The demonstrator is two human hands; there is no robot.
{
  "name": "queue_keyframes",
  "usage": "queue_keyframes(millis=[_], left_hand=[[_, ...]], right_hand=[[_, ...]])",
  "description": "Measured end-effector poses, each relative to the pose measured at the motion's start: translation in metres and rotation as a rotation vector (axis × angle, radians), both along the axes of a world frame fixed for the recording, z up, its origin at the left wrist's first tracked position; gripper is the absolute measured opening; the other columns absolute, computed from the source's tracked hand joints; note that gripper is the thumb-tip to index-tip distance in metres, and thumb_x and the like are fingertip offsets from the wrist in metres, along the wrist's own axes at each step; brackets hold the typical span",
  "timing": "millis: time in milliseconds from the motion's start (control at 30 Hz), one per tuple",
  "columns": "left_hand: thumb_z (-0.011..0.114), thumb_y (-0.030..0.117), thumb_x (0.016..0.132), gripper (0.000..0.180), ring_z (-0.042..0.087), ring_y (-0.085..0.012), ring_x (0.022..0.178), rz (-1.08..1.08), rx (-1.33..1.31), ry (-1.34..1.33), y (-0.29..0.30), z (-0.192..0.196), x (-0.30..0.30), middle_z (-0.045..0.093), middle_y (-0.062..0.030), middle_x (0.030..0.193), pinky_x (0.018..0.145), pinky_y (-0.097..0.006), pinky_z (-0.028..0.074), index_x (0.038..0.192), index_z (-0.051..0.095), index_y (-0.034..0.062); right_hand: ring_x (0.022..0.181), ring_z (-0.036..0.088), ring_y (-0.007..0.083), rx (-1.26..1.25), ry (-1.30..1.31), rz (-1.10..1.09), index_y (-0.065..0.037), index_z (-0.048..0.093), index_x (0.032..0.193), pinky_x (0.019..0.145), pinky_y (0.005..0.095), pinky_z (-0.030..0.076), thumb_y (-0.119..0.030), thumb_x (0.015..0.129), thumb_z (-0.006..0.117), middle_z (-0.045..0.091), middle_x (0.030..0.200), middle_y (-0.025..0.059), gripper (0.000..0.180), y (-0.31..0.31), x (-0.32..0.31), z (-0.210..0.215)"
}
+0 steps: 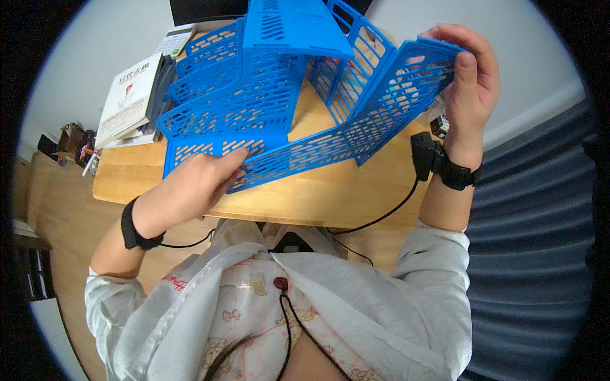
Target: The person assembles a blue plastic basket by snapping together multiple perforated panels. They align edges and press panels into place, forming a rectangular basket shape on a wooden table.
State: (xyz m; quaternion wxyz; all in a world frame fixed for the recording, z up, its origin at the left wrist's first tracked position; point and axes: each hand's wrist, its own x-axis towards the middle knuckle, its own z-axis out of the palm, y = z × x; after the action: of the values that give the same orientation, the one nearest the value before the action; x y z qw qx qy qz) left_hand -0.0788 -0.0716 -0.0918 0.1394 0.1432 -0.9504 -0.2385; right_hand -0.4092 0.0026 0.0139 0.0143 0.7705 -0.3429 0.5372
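A blue plastic file rack (222, 120) with slotted, lattice-like panels stands partly unfolded on the wooden table. Its upright dividers fan out at the left, and a long hinged panel (394, 101) angles up to the right. My left hand (197, 181) is closed on the near lower edge of the rack, thumb on top; the fingertips are hidden beneath. With my right hand (473, 82) I grip the raised outer end of the long panel, thumb on the near face and fingers wrapped behind it. Both wrists wear black straps, and a small black device (424, 155) sits on the right one.
Stacked books (130, 98) lie left of the rack, with a calculator (175, 41) behind them. A dark screen (210, 11) stands at the back. A small black box (440, 125) is near my right wrist. A black cable (394, 213) crosses the table's front edge. A dark blue curtain (527, 254) hangs at the right.
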Motion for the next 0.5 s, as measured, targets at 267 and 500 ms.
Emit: queue_keyframes(millis=[267,500], left_hand=[[0.051,-0.001,0.081,0.023,0.056,-0.0380,0.062,0.020,0.011,-0.052,0.004,0.004,-0.003,0.055,-0.0209,0.065,0.052,-0.044,0.040,0.104,0.045,0.0018],[0.051,0.000,0.083,0.021,0.055,-0.0380,0.062,0.013,-0.001,-0.030,0.004,0.004,-0.008,0.054,-0.0209,0.064,0.052,-0.044,0.039,0.103,0.045,0.0018]], right_hand=[[0.070,0.045,0.0209,-0.570,0.782,-0.552,0.000,0.053,0.091,0.063,0.0300,0.037,-0.028,0.087,0.052,0.048,0.077,0.0103,0.028,0.006,0.004,0.020],[0.059,0.038,0.0187,-0.445,0.551,-0.505,-0.001,0.049,0.080,0.055,0.0282,0.031,-0.029,0.087,0.053,0.038,0.066,0.0071,0.029,0.006,0.001,0.007]])
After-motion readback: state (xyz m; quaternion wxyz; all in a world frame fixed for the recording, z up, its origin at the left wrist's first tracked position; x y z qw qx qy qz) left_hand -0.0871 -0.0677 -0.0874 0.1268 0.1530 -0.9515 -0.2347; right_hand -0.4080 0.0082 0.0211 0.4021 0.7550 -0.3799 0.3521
